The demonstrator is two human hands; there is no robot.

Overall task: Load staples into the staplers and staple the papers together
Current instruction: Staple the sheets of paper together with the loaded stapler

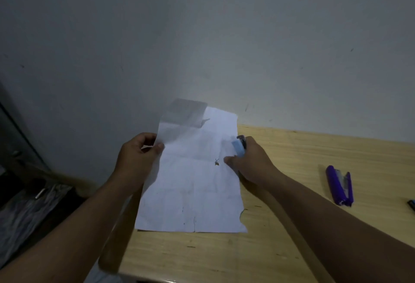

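Observation:
Creased white papers (193,184) are held up over the left part of the wooden table (292,226), their top corner folded over. My left hand (137,159) pinches their left edge between thumb and fingers. My right hand (249,161) grips a light blue stapler (239,147) at the papers' right edge; its jaws sit over the edge, and my thumb lies on the sheet. A small dark mark (216,162) shows on the paper beside my thumb. A purple stapler (339,185) lies on the table to the right, apart from both hands.
A grey wall rises directly behind the table. A small dark object (411,205) is cut off at the right frame edge. To the left, beyond the table's edge, lies dark clutter with striped cloth (29,211) on the floor.

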